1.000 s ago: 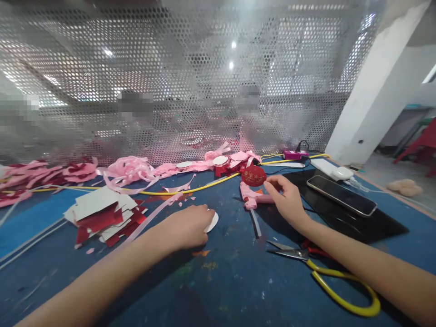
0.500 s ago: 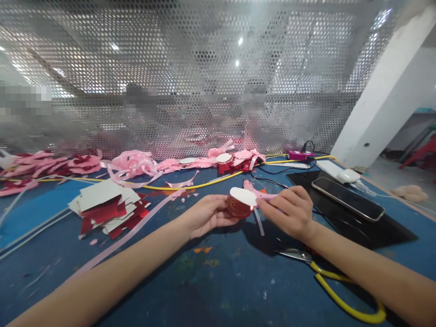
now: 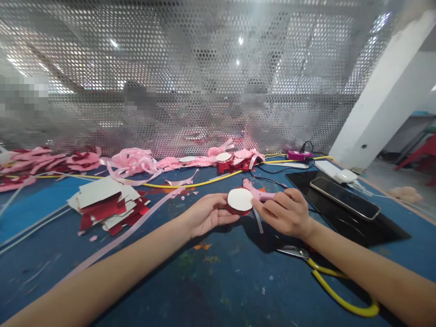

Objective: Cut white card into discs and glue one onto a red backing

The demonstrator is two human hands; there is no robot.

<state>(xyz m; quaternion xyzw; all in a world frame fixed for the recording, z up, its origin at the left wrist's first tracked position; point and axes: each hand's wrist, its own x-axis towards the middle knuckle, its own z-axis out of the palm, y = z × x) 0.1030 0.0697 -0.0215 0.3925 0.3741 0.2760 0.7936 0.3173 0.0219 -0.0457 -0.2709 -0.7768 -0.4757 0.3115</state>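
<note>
My left hand (image 3: 213,213) holds a round red piece (image 3: 235,211) from its left side, thumb above and fingers below. A white oval disc (image 3: 240,200) lies over it, covering most of its top. My right hand (image 3: 284,212) has its fingers curled and pinches the right edge of the disc. Just behind the right fingers is a pink tool (image 3: 260,194) that looks like a hot-glue gun; whether the hand touches it I cannot tell. A pale narrow strip (image 3: 258,220) hangs below the disc. Scissors (image 3: 296,252) with yellow handles lie under my right forearm.
A stack of white and red cards (image 3: 109,202) lies left, beside a long pink ribbon (image 3: 129,234). Pink and red pieces (image 3: 136,164) line the perforated metal screen (image 3: 190,68). A yellow cable (image 3: 200,182) crosses the blue table. A phone (image 3: 344,196) rests on a black sheet at right.
The white disc has turned from tilted to nearly flat against the red piece, so its face shows more and the red side shows less. Both hands stay nearly in place.
</note>
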